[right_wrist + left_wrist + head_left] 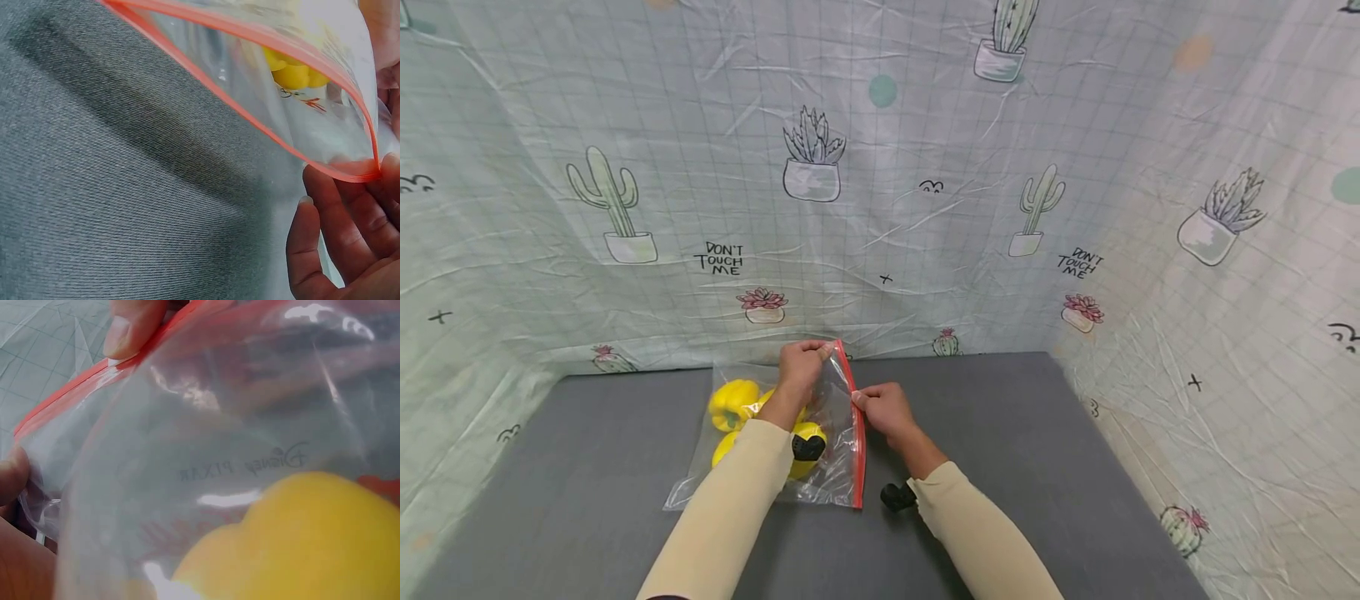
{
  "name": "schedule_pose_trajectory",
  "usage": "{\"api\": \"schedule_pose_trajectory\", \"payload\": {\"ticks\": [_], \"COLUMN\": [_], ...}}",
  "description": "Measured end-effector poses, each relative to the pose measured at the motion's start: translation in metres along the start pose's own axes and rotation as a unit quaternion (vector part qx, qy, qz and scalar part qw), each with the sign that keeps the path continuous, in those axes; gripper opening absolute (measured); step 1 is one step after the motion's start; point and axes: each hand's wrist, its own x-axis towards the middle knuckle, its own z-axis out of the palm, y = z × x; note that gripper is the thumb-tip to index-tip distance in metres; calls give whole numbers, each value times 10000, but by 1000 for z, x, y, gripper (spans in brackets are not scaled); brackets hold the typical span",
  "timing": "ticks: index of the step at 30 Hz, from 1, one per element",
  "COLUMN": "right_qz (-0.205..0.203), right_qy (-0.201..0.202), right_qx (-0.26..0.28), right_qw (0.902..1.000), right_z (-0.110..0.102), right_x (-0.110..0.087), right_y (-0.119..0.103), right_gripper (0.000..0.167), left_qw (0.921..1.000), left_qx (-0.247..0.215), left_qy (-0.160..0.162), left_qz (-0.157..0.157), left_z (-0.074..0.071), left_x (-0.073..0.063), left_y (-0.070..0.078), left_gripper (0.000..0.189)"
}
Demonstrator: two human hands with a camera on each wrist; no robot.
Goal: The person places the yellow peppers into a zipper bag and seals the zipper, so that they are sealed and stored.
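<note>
A clear plastic zip bag (688,493) with a red zip strip (859,467) lies on the grey table, its mouth facing right. Several yellow bell peppers (734,403) are inside it. My left hand (800,367) reaches across the bag and pinches its far corner, beside the end of the strip. Lower down the strip, my right hand (886,407) grips the red edge between thumb and fingers. Seen from the right wrist, the bag's mouth (231,103) gapes, with its two red edges spread apart. The left forearm hides some of the peppers.
The grey table (1000,467) runs back to a hanging sheet (880,225) printed with cacti. This sheet also encloses the left and right sides. Black wrist cameras (808,447) sit at both sleeves, the left one over the bag.
</note>
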Motion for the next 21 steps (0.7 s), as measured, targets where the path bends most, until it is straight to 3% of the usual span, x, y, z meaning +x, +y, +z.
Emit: {"api": "schedule_pose_trajectory", "payload": {"ticks": [21], "right_qz": [32], "right_qy": [-40], "right_qx": [-280], "right_qw": [9996], "right_z": [-4], "right_x": [-14], "right_y": [2], "right_gripper": [26], "left_qw": [9998], "left_qx": [-219], "left_qy": [7], "left_qz": [34], "left_z": [-5], "left_x": [-2], "left_y": [3], "left_gripper": [29]}}
